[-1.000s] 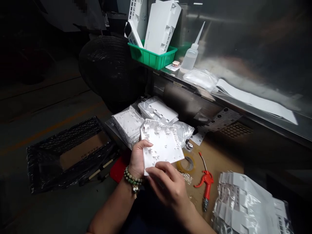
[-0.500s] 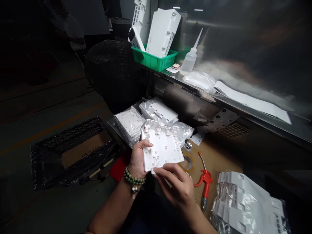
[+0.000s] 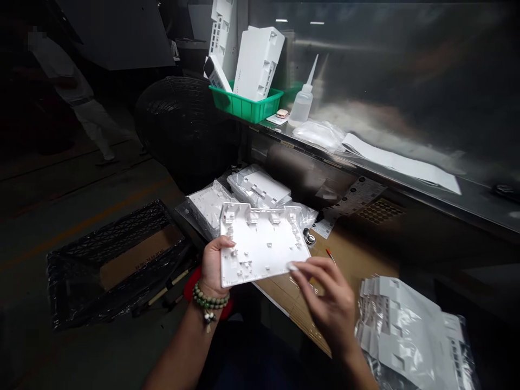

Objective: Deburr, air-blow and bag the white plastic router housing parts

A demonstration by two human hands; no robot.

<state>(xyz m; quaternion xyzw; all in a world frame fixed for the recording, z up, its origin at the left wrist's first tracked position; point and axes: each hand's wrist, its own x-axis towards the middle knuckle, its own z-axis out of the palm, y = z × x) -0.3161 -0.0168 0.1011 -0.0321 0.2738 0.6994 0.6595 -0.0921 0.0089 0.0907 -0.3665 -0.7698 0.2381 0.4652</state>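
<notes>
A white plastic panel [image 3: 260, 249] with clips and small posts on its inner face is held over the bench in the middle of the view. My left hand [image 3: 214, 268], with a beaded bracelet at the wrist, grips the panel's left edge, thumb on top. My right hand [image 3: 327, 292] is closed in a pinch at the panel's lower right corner. Between its thumb and index finger is a small white piece [image 3: 291, 266], partly hidden by the fingertips. Whether that piece touches the panel cannot be told.
Bagged white panels lie behind [image 3: 207, 206] and at the right [image 3: 410, 330]. A green basket [image 3: 247, 108] and a bottle [image 3: 301, 105] stand on the shelf. A black crate [image 3: 73, 271] and a fan [image 3: 187, 130] are left. A person [image 3: 75, 81] stands far left.
The panel has turned flatter towards the view and shifted left with my left hand. My right hand has moved right along the lower edge to the corner. The camera view has shifted slightly.
</notes>
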